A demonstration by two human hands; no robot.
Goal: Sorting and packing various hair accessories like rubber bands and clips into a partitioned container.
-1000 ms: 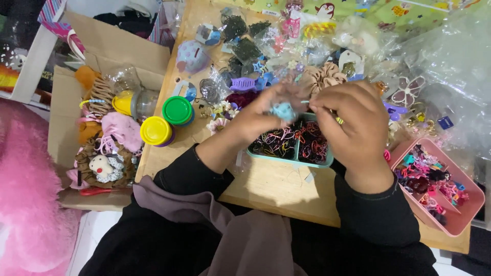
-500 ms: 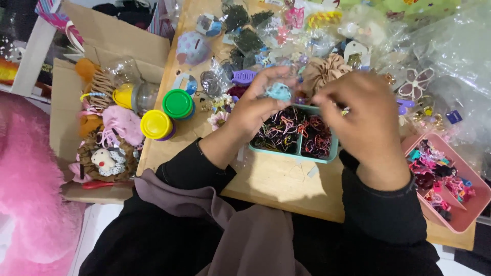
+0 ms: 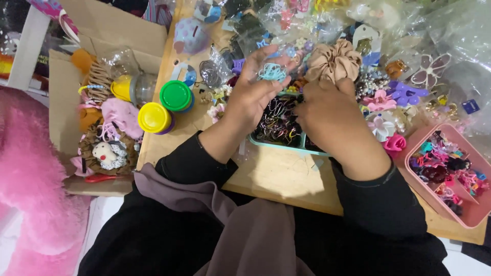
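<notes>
My left hand (image 3: 254, 92) is raised palm up over a teal divided tray (image 3: 279, 145) full of small dark hair ties, with a bunch of light blue hair ties (image 3: 271, 72) resting on its fingers. My right hand (image 3: 327, 115) hovers over the same tray, fingers curled down into it; what they pinch is hidden. A beige scrunchie (image 3: 333, 60) lies just beyond the right hand.
A pink tray (image 3: 473, 214) of small clips sits at the right. Green (image 3: 175, 95) and yellow (image 3: 154, 117) lidded tubs stand left of the hands. A cardboard box (image 3: 66, 110) of plush items is further left. Bagged hair accessories (image 3: 399, 30) crowd the back of the wooden table (image 3: 286, 179).
The view moved closer over the tray. My left hand turned more palm up with the blue ties, and my right hand dropped its fingers toward the tray.
</notes>
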